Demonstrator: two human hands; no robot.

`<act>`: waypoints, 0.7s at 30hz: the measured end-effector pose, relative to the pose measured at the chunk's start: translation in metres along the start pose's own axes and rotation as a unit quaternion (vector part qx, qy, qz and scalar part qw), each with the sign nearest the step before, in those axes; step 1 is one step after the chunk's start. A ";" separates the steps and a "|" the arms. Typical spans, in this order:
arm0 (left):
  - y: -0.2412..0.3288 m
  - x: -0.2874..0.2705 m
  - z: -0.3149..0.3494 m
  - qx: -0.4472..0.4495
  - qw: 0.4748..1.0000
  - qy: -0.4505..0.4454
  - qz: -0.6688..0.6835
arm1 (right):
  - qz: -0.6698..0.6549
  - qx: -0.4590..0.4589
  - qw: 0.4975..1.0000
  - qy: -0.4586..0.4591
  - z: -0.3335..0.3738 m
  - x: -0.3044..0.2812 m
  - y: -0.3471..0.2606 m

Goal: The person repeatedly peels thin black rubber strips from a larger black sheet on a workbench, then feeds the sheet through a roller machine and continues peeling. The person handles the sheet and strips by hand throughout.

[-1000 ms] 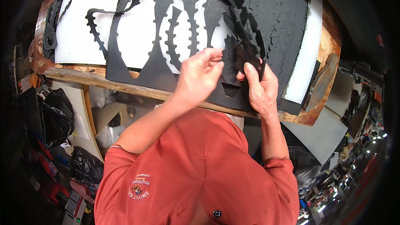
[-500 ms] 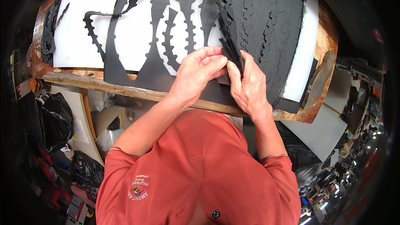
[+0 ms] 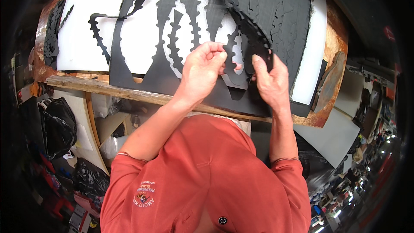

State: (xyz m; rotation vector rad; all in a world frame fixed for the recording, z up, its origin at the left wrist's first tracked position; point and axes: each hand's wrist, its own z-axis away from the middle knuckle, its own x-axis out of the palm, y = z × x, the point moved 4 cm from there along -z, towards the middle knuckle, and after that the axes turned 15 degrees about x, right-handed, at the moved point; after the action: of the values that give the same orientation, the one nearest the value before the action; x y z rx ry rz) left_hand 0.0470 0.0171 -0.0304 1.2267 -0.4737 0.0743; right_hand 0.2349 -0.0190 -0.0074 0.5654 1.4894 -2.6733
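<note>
My left hand (image 3: 202, 70) pinches the edge of a narrow black strip (image 3: 230, 54) with a toothed edge, just above the front part of a large black sheet (image 3: 161, 78). In my right hand (image 3: 272, 82) is a long curved black cut-out piece (image 3: 248, 28) with notched edges, held at its near end between thumb and fingers. Whether it is one layer or several cannot be made out. The strip curves toward the right hand's piece; where they meet is unclear. Wavy-edged openings cross the sheet's left half, and wavy cut lines mark its right side.
White backing (image 3: 84, 45) lies beneath the black sheet on a worn wooden table (image 3: 338, 30). A stack of black notched pieces (image 3: 51, 30) sits at the far left. A wooden rail (image 3: 103, 87) runs along the front edge. Black plastic bags (image 3: 58, 125) are below left.
My hands have moved apart, the right one going rightward with the cut-out piece. The narrow strip now shows spread away from that piece, its near end in my left fingers.
</note>
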 end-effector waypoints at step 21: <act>0.010 -0.035 -0.015 0.263 0.941 0.067 -0.200 | -0.085 0.030 0.985 0.146 -0.055 -0.123 -0.005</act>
State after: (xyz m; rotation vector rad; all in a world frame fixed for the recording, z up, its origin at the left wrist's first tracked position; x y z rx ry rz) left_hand 0.0166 0.0416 -0.0389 1.8113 -0.0716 -0.0672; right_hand 0.3647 0.0112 0.0103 0.9082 1.5938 -2.8740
